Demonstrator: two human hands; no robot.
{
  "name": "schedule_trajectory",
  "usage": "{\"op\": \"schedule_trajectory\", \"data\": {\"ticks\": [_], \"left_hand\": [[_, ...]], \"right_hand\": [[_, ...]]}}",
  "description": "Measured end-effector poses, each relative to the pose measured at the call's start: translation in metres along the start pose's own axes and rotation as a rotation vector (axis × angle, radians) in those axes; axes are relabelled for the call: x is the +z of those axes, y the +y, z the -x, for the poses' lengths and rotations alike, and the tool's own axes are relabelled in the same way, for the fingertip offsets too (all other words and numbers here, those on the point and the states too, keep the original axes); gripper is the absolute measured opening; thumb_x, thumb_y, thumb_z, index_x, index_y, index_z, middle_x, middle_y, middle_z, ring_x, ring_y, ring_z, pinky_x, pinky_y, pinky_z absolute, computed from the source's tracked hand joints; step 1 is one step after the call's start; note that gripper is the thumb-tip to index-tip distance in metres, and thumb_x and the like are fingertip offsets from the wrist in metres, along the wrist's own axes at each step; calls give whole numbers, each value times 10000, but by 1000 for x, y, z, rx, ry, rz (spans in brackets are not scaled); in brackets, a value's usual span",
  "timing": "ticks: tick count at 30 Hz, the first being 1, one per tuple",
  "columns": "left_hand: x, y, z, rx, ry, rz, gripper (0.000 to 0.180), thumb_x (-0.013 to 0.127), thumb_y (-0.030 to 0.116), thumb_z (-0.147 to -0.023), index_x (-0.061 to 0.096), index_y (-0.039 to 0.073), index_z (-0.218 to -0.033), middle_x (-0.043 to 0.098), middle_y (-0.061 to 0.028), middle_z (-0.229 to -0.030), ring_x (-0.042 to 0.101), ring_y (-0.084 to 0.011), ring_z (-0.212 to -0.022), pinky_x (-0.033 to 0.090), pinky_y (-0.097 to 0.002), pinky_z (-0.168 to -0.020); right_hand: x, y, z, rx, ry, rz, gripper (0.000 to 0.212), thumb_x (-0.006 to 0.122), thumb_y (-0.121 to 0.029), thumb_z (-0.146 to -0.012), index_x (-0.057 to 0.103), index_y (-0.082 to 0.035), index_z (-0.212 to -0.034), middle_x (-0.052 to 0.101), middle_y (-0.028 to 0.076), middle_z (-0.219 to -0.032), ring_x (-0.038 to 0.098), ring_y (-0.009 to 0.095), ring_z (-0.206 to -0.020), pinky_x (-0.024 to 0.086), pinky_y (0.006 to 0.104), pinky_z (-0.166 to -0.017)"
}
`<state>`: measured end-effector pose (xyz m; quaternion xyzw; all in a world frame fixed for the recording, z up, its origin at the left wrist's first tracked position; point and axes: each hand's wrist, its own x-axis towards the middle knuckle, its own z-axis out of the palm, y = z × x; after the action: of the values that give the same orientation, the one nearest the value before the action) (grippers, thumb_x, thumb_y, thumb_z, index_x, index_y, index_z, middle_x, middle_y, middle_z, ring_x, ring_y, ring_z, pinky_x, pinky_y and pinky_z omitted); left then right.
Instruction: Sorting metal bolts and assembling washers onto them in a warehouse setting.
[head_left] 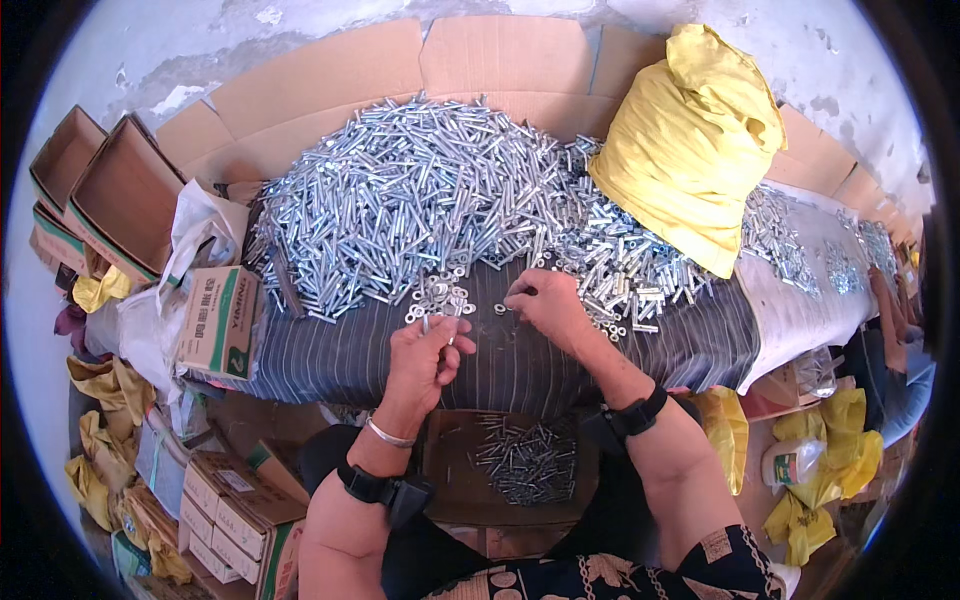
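- A box [448,490] of dark screws [525,462] sits below the worktop [330,355].
- The left hand [420,362], curled, pinches a small metal piece [452,338].
- The right hand [552,304] bends its fingers close together; I cannot tell whether they grip anything.
- Washers [440,296] lie near both hands.
- Bolts [420,200] heap behind.

Soft, bright light makes the metal pile [400,200] sparkle near the back edge of the striped cloth [340,350]. Below its front edge, the box [450,470] looks dim. The cardboard [320,75] bends, and the far-right co-worker [905,390] looks fuzzy.
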<state>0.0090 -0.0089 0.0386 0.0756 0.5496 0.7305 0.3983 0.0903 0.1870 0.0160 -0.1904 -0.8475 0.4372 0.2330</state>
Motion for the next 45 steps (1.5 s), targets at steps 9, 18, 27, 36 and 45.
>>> {"op": "schedule_trajectory", "data": {"ticks": [9, 18, 27, 36, 45], "left_hand": [[10, -9, -4, -40, -29, -32, 153, 585, 118, -895, 624, -29, -892, 641, -117, -682, 488, -47, -441, 321, -175, -335], [9, -8, -3, -31, -31, -21, 170, 586, 120, -894, 625, -46, -901, 648, -133, -700, 469, -48, -435, 313, -171, -340], [12, -13, -3, -40, -43, -25, 173, 589, 127, -893, 625, -42, -898, 646, -122, -699, 476, -49, -447, 328, -174, -348], [10, -20, -19, -56, -77, -46, 196, 584, 154, -898, 624, -38, -898, 648, -117, -706, 501, -69, -466, 340, -187, -364], [15, -45, -16, 14, -129, 100, 199, 626, 232, -832, 615, 33, -827, 591, -43, -653, 550, -106, -489, 374, -227, -355]], "right_hand": [[7, 7, 0, -54, -29, 178, 112, 727, -105, -657, 676, -31, -724, 653, 151, -692, 648, 293, -659, 511, 362, -639], [-12, 1, -7, 104, -89, 62, 81, 697, -90, -668, 690, -43, -734, 661, 151, -715, 650, 297, -687, 520, 371, -680], [13, 28, -4, -236, -30, 370, 96, 663, -89, -668, 663, -37, -749, 627, 169, -780, 617, 363, -742, 502, 447, -691], [10, 23, -10, -107, 13, 306, 116, 672, -130, -674, 672, -35, -740, 651, 145, -743, 638, 325, -717, 513, 398, -673], [-11, -33, 12, 110, -144, -344, 157, 621, -157, -782, 587, -6, -753, 541, 40, -613, 546, 131, -531, 451, 258, -502]]}}
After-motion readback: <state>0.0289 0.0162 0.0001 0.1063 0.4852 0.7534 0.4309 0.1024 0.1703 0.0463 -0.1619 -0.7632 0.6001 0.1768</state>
